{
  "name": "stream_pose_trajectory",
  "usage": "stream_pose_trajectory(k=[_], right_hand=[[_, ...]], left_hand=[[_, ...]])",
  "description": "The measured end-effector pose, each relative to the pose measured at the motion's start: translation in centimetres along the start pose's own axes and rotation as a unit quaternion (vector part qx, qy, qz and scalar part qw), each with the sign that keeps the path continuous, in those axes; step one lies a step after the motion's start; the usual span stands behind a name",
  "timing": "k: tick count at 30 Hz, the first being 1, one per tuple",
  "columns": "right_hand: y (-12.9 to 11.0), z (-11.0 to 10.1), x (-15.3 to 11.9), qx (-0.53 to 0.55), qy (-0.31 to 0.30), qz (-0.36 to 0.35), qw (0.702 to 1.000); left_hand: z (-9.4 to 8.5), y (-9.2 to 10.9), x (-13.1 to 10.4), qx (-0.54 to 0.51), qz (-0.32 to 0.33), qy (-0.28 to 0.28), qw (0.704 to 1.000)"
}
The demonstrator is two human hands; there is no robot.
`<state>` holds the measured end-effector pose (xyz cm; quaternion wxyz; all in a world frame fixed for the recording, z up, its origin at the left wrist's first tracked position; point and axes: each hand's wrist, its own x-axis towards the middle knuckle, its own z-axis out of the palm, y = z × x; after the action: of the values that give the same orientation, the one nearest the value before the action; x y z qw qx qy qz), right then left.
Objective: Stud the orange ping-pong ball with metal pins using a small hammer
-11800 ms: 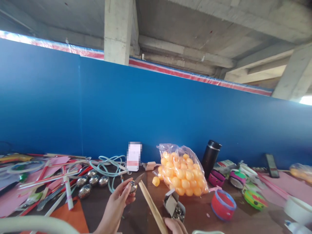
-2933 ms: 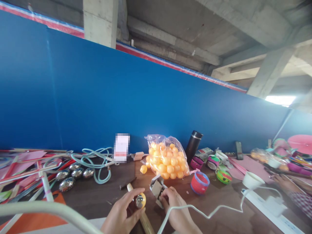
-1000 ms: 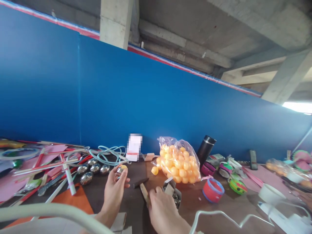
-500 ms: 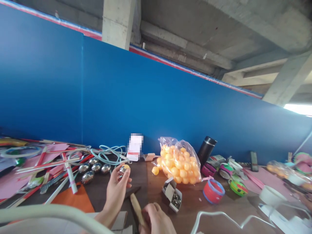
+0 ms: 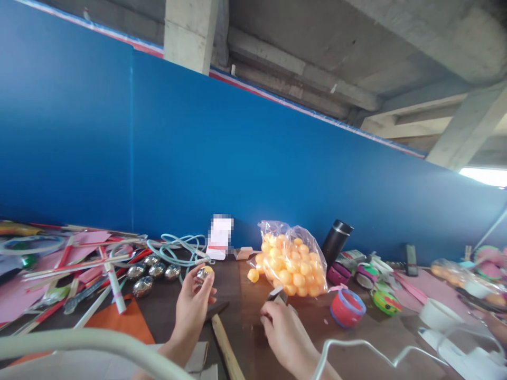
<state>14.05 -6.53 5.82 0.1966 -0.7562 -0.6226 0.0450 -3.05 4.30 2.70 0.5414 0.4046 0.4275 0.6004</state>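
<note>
My left hand point(image 5: 195, 303) pinches a small orange ball point(image 5: 205, 272) between thumb and fingers, raised above the table; part of the ball is covered in shiny silver. My right hand point(image 5: 283, 327) reaches over a small cardboard box point(image 5: 276, 293), its fingers curled and their tips hidden. Most of the box is behind that hand, including the shiny metal pieces inside it. Between my hands lies a hammer point(image 5: 225, 345) with a wooden handle and dark head. Several silver-covered balls point(image 5: 157, 271) rest together left of my left hand.
Behind my right hand stands a clear bag of orange balls point(image 5: 293, 264), a loose orange ball point(image 5: 253, 275) beside it. A black flask point(image 5: 336, 243) and a red-and-blue tape roll point(image 5: 347, 309) are to the right. Sticks and paper clutter the left; a white bent wire point(image 5: 356, 345) is in front.
My right hand has left the hammer handle and moved right and up, over the small box. The hammer now lies on the table; my left hand still holds the ball.
</note>
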Motion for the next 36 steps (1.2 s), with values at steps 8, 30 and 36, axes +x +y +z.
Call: stream_pose_trajectory(k=[8,30,36], right_hand=[[-4.9,2.4,-2.3,-0.113,-0.161,-0.026,0.980],[-1.5,4.4,-2.1,-0.130,0.031,0.069,0.989],[-4.9,5.8,-2.8,0.096,0.018,-0.084,0.992]], left_hand=[[-1.2,0.7,1.6,-0.065,-0.005,0.054,0.996],[-1.8,-0.2,2.1,-0.035,-0.019,0.092,0.995],[-1.8,-0.1,1.3,-0.023,0.010,0.061,0.998]])
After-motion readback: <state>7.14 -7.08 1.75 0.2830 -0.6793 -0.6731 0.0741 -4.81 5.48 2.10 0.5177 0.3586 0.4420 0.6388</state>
